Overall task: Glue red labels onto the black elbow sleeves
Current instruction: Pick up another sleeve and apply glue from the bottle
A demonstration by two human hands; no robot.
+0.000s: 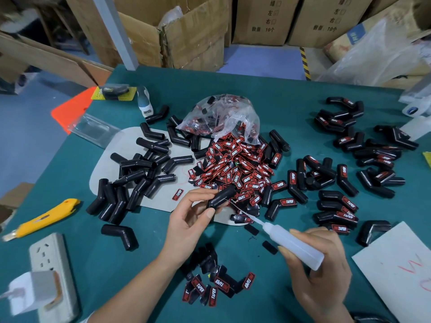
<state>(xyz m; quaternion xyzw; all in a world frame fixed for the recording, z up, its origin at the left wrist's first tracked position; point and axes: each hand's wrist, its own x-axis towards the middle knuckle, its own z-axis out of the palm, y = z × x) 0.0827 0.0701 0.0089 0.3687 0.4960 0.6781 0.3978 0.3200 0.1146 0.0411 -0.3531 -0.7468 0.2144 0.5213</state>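
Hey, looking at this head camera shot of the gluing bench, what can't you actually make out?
- Head view: whether glue has reached the elbow sleeve in the left hand; the nozzle tip of the glue bottle is too thin to follow.
- Right hand: its palm side is hidden behind the bottle.
- Charger at lower left: motion-blurred.
- Inside the plastic bag: contents obscured by crinkled film.

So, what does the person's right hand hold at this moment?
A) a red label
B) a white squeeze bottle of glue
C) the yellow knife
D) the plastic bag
B: the right hand grips the white squeeze bottle, its thin nozzle pointing at the black elbow sleeve that the left hand holds; the yellow knife lies untouched on the table.
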